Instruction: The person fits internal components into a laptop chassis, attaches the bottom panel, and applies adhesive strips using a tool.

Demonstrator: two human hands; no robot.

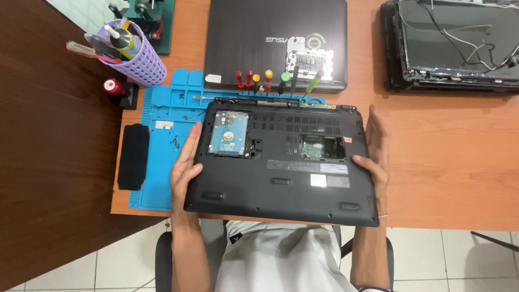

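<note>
Held nearest the camera, over the lap and the near table edge, is a black laptop, turned underside up; it is gripped at both short sides, the left hand flat against its left edge with fingers extended, the right hand wrapped on its right edge with the thumb laid over the casing; neither hand is empty. Two bays are seen uncovered: a hard drive remains seated at the left, a memory slot lies exposed at centre; opening is judged begun, the base shell not yet lifted off. Beneath it a blue work mat is spread on the orange table; a second, closed laptop lies behind, dismantled screen units at far right. A black pad lies at the mat's left edge; a lilac tool basket stands at far left; screwdrivers are racked just behind the held machine; small screws are scattered on the mat. Open table is left only at the right; the near edge is overhung.
</note>
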